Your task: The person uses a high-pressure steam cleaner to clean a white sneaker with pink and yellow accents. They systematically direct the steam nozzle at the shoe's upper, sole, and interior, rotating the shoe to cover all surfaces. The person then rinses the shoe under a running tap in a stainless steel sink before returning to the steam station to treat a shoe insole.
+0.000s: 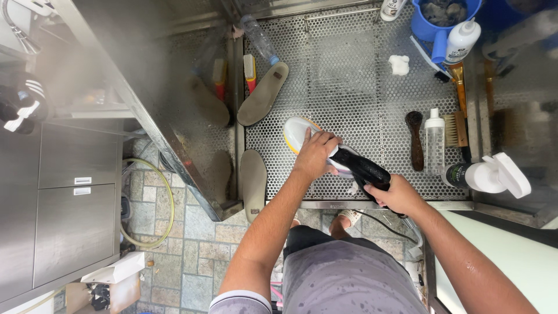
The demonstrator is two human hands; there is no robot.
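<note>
1. Two insoles: one (263, 93) at 11 o'clock on the perforated metal table (349, 70), one (254, 181) hanging over its left edge at 9 o'clock.
2. A red brush (249, 71) and a clear bottle (259, 39) beside the upper insole.
3. At 3 o'clock: a dark brush (415, 139), a slim spray bottle (434, 142), a wooden brush (455, 129).
4. A white trigger sprayer (494, 175) at 4 o'clock.
5. A blue bucket (442, 20) at 1 o'clock.

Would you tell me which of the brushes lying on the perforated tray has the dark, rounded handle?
The dark brown oval brush, lying lengthwise just left of the clear spray bottle. The brush on the bottle's right has a pale wooden block and light bristles.
</note>
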